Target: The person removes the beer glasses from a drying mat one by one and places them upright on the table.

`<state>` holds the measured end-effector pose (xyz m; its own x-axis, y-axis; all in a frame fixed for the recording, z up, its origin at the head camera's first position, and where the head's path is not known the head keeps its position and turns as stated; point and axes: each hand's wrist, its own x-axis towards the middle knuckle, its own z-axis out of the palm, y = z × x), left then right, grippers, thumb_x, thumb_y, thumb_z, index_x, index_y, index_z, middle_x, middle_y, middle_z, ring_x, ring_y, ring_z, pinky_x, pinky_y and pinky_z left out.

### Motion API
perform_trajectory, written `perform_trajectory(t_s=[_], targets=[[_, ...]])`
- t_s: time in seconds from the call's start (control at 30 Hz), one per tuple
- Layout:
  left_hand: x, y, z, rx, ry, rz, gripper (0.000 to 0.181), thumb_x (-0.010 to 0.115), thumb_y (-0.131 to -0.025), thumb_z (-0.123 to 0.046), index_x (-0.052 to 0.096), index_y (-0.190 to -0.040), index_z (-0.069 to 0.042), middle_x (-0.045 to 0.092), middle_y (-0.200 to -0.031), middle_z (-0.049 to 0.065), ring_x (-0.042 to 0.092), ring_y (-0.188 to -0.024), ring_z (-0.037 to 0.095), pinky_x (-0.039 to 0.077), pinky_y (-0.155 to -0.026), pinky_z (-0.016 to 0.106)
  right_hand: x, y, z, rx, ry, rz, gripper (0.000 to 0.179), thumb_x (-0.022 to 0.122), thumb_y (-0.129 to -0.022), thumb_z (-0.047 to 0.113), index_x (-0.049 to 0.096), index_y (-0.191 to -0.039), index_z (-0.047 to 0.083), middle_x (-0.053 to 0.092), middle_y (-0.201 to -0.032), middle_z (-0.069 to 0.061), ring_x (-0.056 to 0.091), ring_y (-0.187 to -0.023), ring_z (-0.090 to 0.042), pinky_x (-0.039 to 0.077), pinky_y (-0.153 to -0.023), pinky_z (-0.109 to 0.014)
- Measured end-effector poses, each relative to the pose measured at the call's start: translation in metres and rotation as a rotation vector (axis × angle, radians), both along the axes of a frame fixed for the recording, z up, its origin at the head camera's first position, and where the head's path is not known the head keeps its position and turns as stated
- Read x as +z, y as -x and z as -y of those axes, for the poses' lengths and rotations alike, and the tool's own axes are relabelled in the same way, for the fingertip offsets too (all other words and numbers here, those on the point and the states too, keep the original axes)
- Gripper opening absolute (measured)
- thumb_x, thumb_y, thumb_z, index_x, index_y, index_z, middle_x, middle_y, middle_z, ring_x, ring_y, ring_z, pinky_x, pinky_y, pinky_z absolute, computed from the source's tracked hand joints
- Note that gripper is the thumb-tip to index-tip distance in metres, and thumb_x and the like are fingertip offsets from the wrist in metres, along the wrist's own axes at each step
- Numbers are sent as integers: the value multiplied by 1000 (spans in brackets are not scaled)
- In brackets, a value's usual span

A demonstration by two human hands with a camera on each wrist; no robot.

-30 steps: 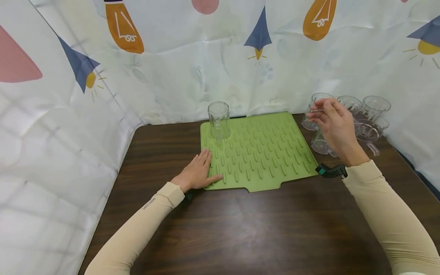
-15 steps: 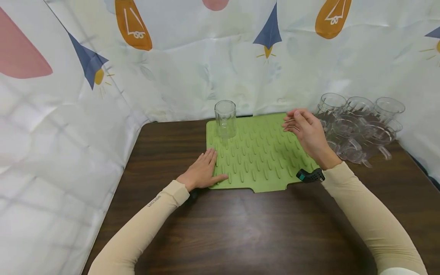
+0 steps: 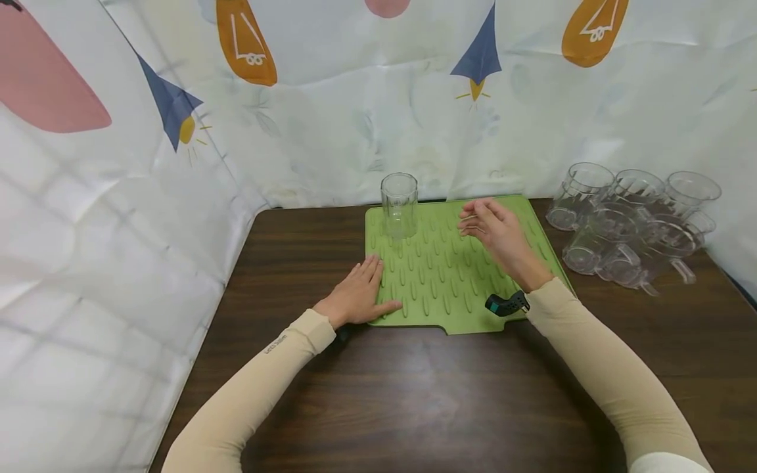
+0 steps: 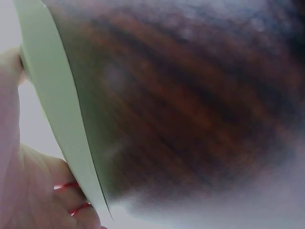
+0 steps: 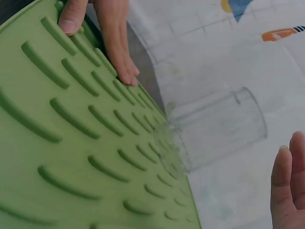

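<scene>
My left hand (image 3: 357, 293) rests on the left edge of a green ribbed mat (image 3: 426, 289), thumb spread apart from the fingers. In the left wrist view the mat's edge (image 4: 59, 95) crosses beside that hand. A clear glass (image 3: 400, 207) stands upright on the mat's back left corner; the right wrist view shows the same glass (image 5: 219, 131) apart from my fingertips. Over the middle of the mat hovers my right hand (image 3: 499, 236), its fingers loosely bent and holding nothing.
Several clear glass mugs (image 3: 615, 223) stand in a close cluster right of the mat on the dark wooden table (image 3: 402, 394). A printed white curtain (image 3: 331, 131) hangs behind and along the left side.
My right hand has moved left, from beside the glass mugs to over the mat. My left hand stays on the mat's edge. The head view has shifted slightly to the left.
</scene>
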<state>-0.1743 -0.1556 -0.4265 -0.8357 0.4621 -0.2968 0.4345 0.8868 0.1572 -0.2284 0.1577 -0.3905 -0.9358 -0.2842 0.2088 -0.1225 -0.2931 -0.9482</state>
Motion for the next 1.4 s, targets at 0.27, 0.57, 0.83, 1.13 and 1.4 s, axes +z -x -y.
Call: perform_trajectory(t_s=[0.27,0.57,0.83,1.13,1.4], targets=[[0,0,-1,7,19,7,101,42,-102,-71,6,-166,-1,0,-176,18,0,-165,30,9,-136,47,-9,8,30,32,-44,47,37,52,-108,38,59,-123,5,65,-114,-3,67,-100,-14,60,-90,-26],[1,0,-1,16,23,8,102,42,-101,-72,6,-166,-3,1,-176,16,0,-166,28,9,-137,46,-17,21,55,8,-102,65,32,48,-111,34,61,-122,6,65,-112,0,67,-99,-12,59,-90,-26],[-1,0,-1,17,35,2,101,41,-101,-72,7,-166,-2,1,-176,16,1,-166,28,9,-137,46,-27,31,77,-7,-205,62,45,46,-112,35,59,-136,-1,64,-129,-15,68,-111,-18,57,-104,-37],[-1,0,-3,24,32,-2,102,41,-101,-73,7,-166,-2,1,-176,15,1,-166,27,9,-137,45,-33,35,99,3,-167,74,47,45,-112,29,56,-139,-7,55,-143,-34,68,-109,-11,52,-114,-44],[-2,0,-1,27,30,-2,103,41,-100,-74,7,-166,-3,2,-176,15,1,-166,27,9,-137,45,-34,36,118,29,-142,88,46,45,-113,29,58,-138,-8,64,-136,-28,70,-112,-12,49,-116,-45]])
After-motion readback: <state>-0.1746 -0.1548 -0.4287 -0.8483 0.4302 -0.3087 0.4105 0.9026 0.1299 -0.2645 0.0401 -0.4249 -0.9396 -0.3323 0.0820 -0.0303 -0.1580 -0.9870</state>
